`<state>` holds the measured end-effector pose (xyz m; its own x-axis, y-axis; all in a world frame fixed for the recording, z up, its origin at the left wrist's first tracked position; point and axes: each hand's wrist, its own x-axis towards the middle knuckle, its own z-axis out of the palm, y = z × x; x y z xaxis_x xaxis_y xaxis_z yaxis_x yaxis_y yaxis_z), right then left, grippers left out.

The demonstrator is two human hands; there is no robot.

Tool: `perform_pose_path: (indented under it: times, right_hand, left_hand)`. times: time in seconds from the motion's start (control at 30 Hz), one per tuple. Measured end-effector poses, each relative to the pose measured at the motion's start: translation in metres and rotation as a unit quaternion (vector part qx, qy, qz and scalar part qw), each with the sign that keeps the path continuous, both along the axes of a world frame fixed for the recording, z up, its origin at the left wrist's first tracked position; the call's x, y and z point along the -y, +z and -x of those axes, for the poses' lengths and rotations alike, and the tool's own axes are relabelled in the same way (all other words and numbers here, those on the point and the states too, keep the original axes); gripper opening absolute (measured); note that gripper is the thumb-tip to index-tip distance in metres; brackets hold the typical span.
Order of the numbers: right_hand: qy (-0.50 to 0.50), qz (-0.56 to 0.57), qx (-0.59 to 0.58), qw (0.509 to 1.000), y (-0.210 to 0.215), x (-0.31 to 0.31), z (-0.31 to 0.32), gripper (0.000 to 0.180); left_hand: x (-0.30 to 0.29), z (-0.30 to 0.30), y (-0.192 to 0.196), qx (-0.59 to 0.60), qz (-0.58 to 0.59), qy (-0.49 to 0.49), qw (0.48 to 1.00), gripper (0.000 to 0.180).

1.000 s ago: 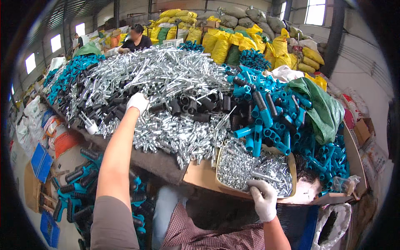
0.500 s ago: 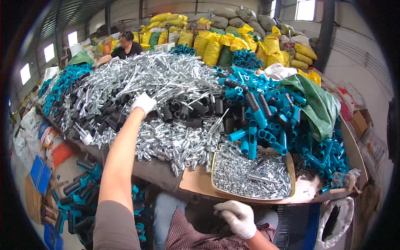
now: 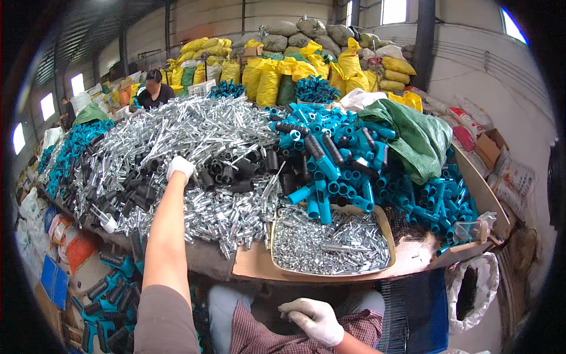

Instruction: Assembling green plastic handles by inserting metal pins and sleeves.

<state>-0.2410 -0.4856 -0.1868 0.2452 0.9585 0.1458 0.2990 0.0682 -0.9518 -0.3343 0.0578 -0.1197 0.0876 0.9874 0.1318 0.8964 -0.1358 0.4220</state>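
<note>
Reaching into the black tubes (image 3: pixel 227 177), the left hand (image 3: pixel 179 167) has a grip I cannot tell; the right hand (image 3: pixel 312 320) rests released on the lap.

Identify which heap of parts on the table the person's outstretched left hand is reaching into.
The left hand reaches the black tubes, the dark band between the shiny metal parts and the blue tubes farther right.

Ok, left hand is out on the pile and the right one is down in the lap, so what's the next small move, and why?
Probably close the left hand on one of the black sleeves under it. The gloved hand rests right at the edge of that dark heap, arm fully stretched, and I cannot see that it holds anything, while the right hand lies idle on the checked cloth.
</note>
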Motion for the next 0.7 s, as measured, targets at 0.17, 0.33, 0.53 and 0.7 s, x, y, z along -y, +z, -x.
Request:
perform_pose_path:
  times: [0.17,0.33,0.53,0.7]
  right_hand:
    - [0.013,-0.018,0.000,1.000,-0.002,0.004,-0.001,0.023]
    - [-0.023,-0.017,-0.081,0.996,-0.004,0.000,0.003,0.025]
    - [-0.038,0.004,-0.201,0.979,-0.025,-0.007,0.004,0.035]
    - [0.000,0.070,-0.293,0.953,-0.052,0.024,0.027,0.057]
  left_hand:
    - [0.020,0.020,-0.009,0.444,-0.164,-0.147,0.869,0.030]
    - [0.166,0.002,0.035,0.601,-0.196,-0.284,0.721,0.042]
    - [0.398,0.007,-0.022,0.671,0.082,-0.321,0.664,0.036]
    - [0.465,0.022,-0.093,0.618,0.178,-0.276,0.714,0.029]
